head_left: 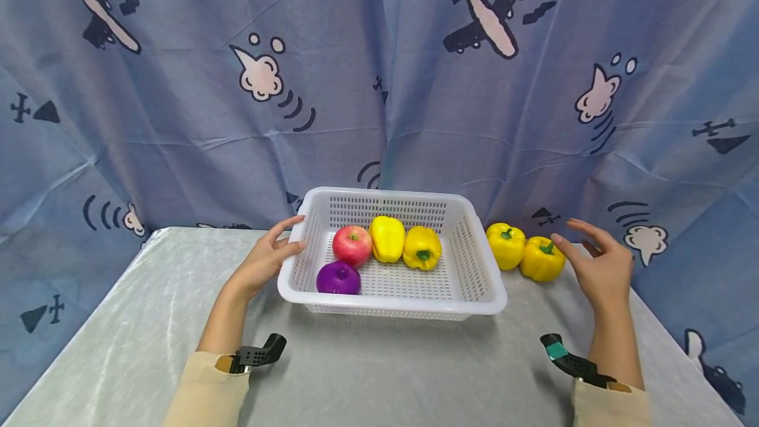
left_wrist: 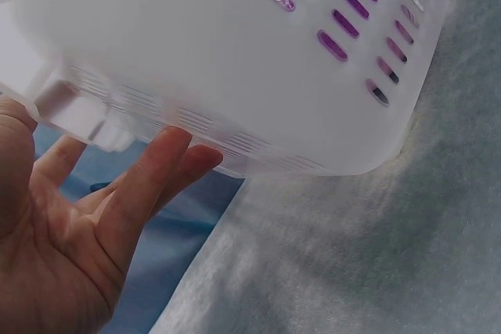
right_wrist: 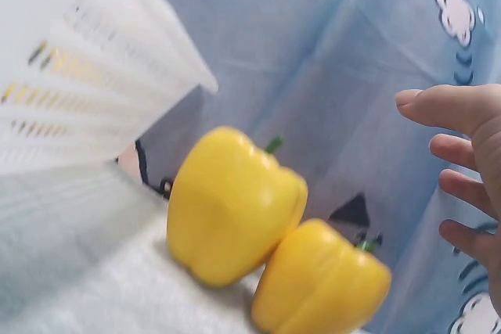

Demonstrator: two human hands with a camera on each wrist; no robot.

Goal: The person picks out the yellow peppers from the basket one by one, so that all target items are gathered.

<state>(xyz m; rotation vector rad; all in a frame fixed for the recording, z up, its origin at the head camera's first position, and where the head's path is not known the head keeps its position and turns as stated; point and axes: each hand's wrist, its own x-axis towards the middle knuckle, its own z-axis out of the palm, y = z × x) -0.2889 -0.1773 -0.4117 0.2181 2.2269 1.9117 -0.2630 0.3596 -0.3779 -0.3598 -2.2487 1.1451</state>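
A white plastic basket (head_left: 391,308) stands on the table, and my left hand (head_left: 267,259) holds its left rim, thumb over the edge. From the left wrist view, that hand's fingers (left_wrist: 145,181) lie along the outside of the basket's end wall. Inside are a red apple (head_left: 352,246), a round purple piece of produce (head_left: 338,278), a long yellow piece (head_left: 388,240) and a yellow bell pepper (head_left: 422,248). Two more yellow bell peppers (head_left: 505,246) (right_wrist: 321,279) sit side by side right of the basket. Beside the outer one my right hand (head_left: 601,265) is raised, fingers spread, holding nothing.
A pale cloth covers the table (head_left: 379,374). Right behind the basket and peppers hangs a blue curtain (head_left: 379,84) printed with planes. Each wrist wears a black camera mount (head_left: 261,351).
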